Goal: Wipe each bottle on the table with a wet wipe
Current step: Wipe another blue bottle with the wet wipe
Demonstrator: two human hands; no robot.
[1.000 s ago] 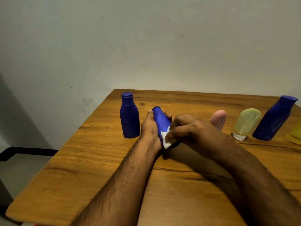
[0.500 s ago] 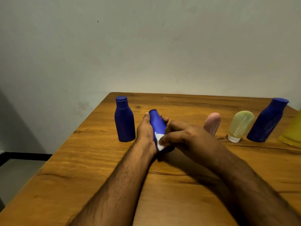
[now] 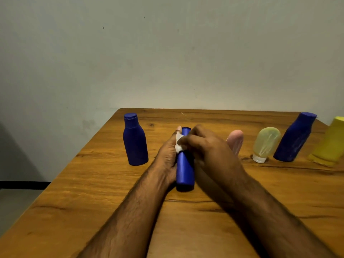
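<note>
I see a wooden table point(image 3: 93, 183) against a plain grey wall point(image 3: 167, 53). My left hand point(image 3: 167, 155) grips the blue bottle point(image 3: 184, 170), tilted near the table's middle. My right hand point(image 3: 206, 146) pinches a white wet wipe point(image 3: 179, 144) against its upper part. An upright blue bottle point(image 3: 135, 140) stands left; pink point(image 3: 235, 140), clear yellowish point(image 3: 266, 144), dark blue point(image 3: 295, 138) and yellow point(image 3: 329, 142) bottles stand right; their contents I cannot tell.

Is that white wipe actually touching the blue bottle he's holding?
Touching: the head view shows the wipe pressed onto the held blue bottle by the right hand.
</note>
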